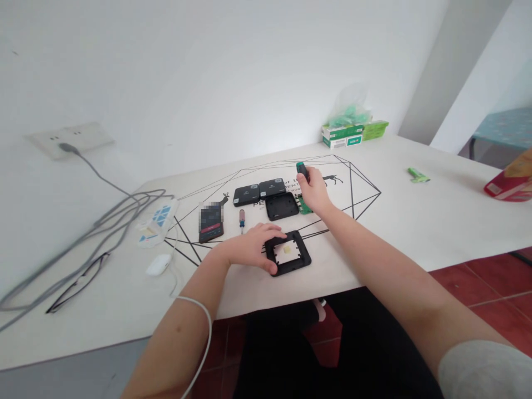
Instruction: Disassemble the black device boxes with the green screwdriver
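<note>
My left hand (253, 248) rests on the left edge of a black square frame (300, 261) near the table's front edge, fingers curled over its rim. My right hand (315, 191) is farther back, closed around a green-handled tool (300, 167) that stands upright in the fist. Under that hand lies a green circuit board (306, 208), partly hidden. A black open case half (281, 206) sits just left of the board. Two closed black square devices (260, 192) lie side by side behind it.
A small screwdriver (241, 217) and a phone (211, 223) lie left of the frame. Grey cables (103, 221), a power strip (160, 217), glasses (78, 282) and a white earbud case (158, 265) crowd the left. Green boxes (353, 133) stand at the back; a green item (418, 175) lies right.
</note>
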